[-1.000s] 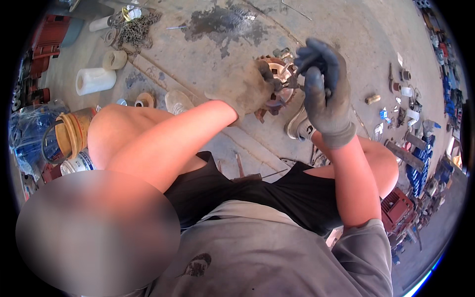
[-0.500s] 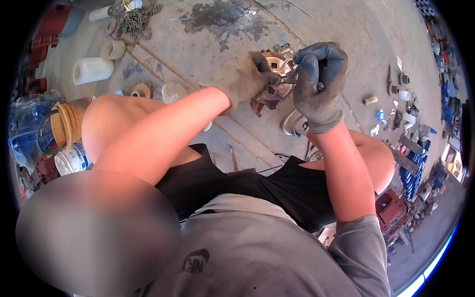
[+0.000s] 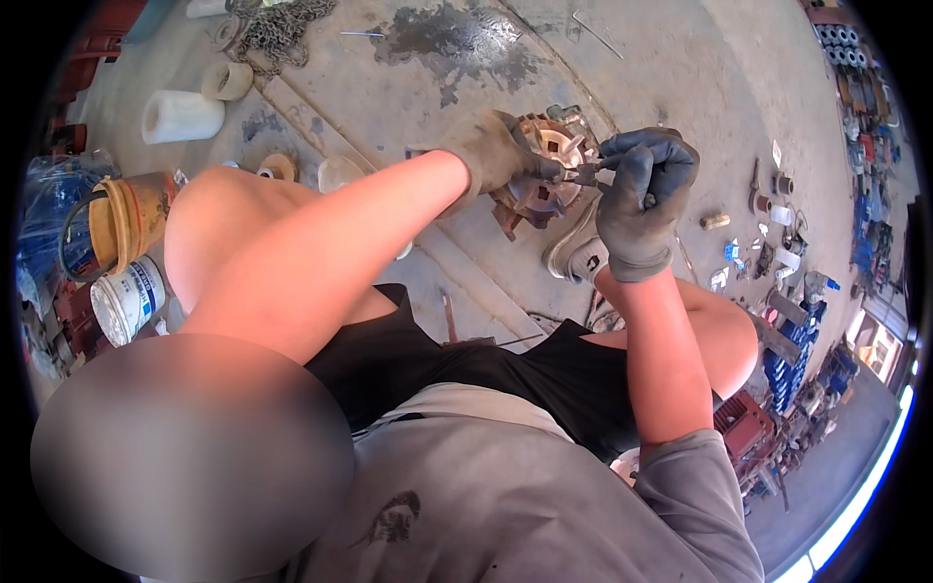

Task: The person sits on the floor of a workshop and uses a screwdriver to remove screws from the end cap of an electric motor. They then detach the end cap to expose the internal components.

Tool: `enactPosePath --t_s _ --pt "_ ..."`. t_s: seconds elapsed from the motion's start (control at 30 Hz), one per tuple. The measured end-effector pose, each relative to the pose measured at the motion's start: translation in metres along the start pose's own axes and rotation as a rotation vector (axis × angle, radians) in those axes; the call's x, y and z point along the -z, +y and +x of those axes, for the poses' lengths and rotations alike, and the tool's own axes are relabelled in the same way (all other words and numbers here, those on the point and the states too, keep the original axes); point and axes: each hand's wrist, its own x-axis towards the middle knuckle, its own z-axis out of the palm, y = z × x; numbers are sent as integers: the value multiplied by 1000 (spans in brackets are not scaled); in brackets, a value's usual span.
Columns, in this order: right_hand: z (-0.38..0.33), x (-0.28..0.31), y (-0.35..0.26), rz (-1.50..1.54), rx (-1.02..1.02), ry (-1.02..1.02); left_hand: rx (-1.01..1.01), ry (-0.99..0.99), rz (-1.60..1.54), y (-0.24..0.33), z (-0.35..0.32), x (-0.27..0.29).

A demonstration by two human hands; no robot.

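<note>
Floor [image 3: 680,73]: grey concrete, seamed, dark-stained.
Room [image 3: 850,447], right side: red housing [image 3: 742,426], blue parts [image 3: 795,364].
Rusty machine part [image 3: 541,201]: on floor, near shoe [image 3: 586,258].
Left hand [image 3: 496,155], right hand [image 3: 643,199]: fingers curled; grasp cannot be told.

One left hand [image 3: 496,155] and one right hand [image 3: 645,204] are counted, two in total. One round metal part [image 3: 546,201] is counted between them. On the left, one white roll [image 3: 183,117], one cream ring [image 3: 229,84], one chain heap [image 3: 287,37] and one white bucket [image 3: 126,303] are counted. At the far side, one bent rod [image 3: 600,37] is listed. On the right, one tan cylinder [image 3: 715,222] is listed.
</note>
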Motion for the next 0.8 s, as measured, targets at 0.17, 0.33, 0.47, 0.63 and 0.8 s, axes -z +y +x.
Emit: enactPosePath --t_s 0.17,0.33,0.47,0.63,0.8 --pt "2 -4 -14 -27 -132 -13 -142 2 333 -5 2 1" --pt "1 4 -21 10 -182 -26 -348 94 598 -8 -18 -2" --pt "-8 6 -22 11 -191 -51 -531 164 732 -12 -23 -8" --pt "-2 7 -20 97 -159 28 -440 55 792 4 -21 -13" --pt "3 6 -19 73 -150 28 -369 65 785 12 -14 -16"
